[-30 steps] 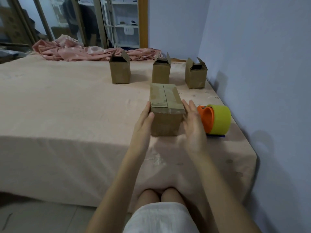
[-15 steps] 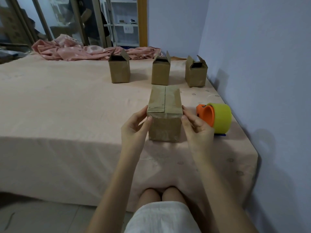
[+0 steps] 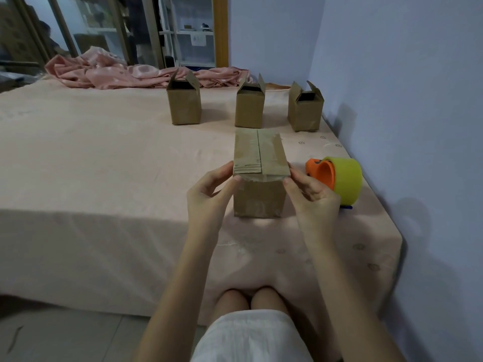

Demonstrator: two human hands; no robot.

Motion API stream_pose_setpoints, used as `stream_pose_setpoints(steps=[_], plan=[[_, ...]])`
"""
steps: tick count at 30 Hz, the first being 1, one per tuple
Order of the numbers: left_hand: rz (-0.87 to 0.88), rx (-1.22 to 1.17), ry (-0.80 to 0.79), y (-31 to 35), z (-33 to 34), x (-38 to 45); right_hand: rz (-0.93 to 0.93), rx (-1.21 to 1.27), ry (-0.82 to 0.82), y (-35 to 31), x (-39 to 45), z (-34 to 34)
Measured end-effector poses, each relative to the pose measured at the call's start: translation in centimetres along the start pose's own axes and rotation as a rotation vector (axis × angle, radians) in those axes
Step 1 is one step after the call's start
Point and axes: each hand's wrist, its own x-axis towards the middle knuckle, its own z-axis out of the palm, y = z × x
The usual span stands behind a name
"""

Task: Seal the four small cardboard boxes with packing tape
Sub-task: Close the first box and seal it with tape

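Note:
A small cardboard box [image 3: 258,152] with its flaps folded down and glossy tape along the top stands in front of me on the pink-covered table [image 3: 104,165]. My left hand [image 3: 209,194] pinches the box's near top left corner, thumb on the front face. At the near top right corner my right hand [image 3: 313,194] pinches the same way. Three more small boxes stand in a row behind with their flaps up: left [image 3: 184,105], middle [image 3: 249,108], right [image 3: 304,113]. A tape roll on an orange dispenser [image 3: 342,181] lies just right of my right hand.
A crumpled pink blanket [image 3: 117,74] lies along the table's far edge. The blue wall [image 3: 405,100] runs close along the table's right side. My knees [image 3: 248,299] show below the near edge.
My hands went from lying flat against the box's sides to curling in, with fingertips and thumbs now on its near top corners. The box stays in place.

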Motion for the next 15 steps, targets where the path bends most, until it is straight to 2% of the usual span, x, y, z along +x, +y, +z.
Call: stream_pose_setpoints(steps=[8,12,15], plan=[[-0.004,0.102,0.128,0.4,1.3,0.2,0.034,-0.009,0.084,0.1,0.0,1.0],[0.014,0.180,0.069,0.5,1.4,-0.2,0.060,-0.010,0.027,-0.4,0.1,0.6],[-0.045,0.126,0.037,1.1,1.5,-0.3,0.090,-0.001,0.002,-0.9,0.4,0.3]])
